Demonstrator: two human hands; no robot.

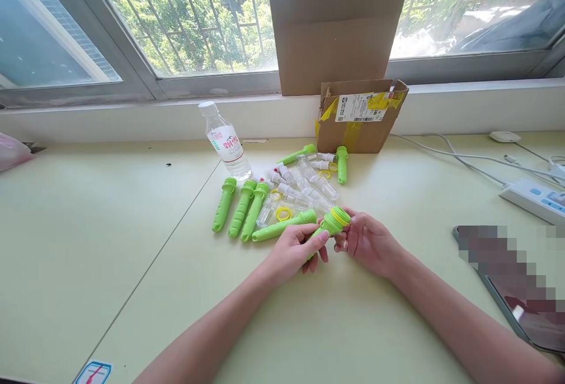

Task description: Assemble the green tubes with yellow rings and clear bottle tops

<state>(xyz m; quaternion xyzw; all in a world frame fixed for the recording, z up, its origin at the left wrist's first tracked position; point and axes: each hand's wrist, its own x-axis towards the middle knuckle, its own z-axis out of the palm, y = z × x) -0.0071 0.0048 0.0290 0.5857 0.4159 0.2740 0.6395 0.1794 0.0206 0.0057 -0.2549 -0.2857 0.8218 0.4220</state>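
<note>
My left hand is wrapped round a green ribbed tube, its threaded end tilted up to the right with a yellow ring round it. Close beside that end is my right hand, palm partly up and fingers curled near the ring; what its fingertips hold, if anything, is hidden. Another green tube lies just behind my left hand. Several more green tubes lie to the left. Among them are clear plastic tubes, white-ended pieces and loose yellow rings.
A water bottle stands behind the green tubes. At the back is an open cardboard box against the window ledge. To the right lie a phone, a power strip and white cables.
</note>
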